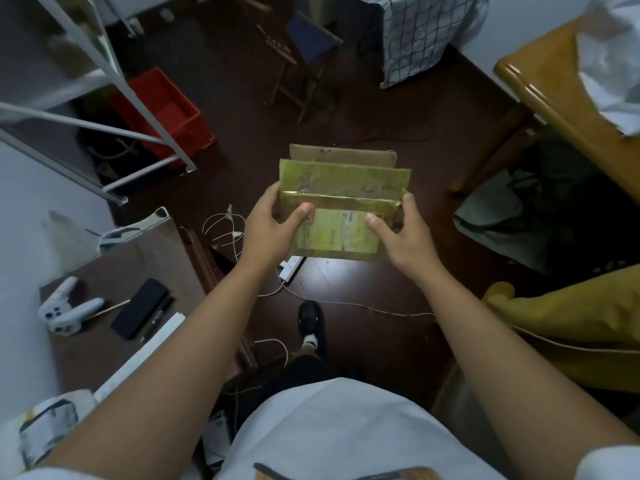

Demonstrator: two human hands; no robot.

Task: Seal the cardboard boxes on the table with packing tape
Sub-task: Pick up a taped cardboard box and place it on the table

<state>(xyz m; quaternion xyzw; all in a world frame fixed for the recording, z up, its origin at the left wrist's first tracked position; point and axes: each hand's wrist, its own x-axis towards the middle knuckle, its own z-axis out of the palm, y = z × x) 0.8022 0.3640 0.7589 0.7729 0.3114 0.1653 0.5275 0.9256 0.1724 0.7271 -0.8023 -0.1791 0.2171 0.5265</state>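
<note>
Far left, on the dark worktop: a white controller and a black phone, well apart from the work. No tape roll to be seen there or anywhere else in view.

Left hand grasping the near-left edge of the box, thumb laid on the top face, fingers curled under and out of sight. Box held in mid-air above the dark floor, between both hands, not resting on any worktop. Top face glossy and yellowish, seemingly old tape, with a shiny ridge running across along the flap line; a plain brown flap standing up at the far edge. Whether the seam is closed under that ridge: cannot tell.

Right hand grasping the near-right edge the same way, thumb on top near a pale label, fingers wrapped round the side.

Step in hand, by judgement: carrying or turning the box, ahead of any taping. Next move calls for setting it down flat on a worktop, pressing the raised flap shut, then freeing one hand to fetch tape. Brown desk at far right, partly covered with white cloth.
</note>
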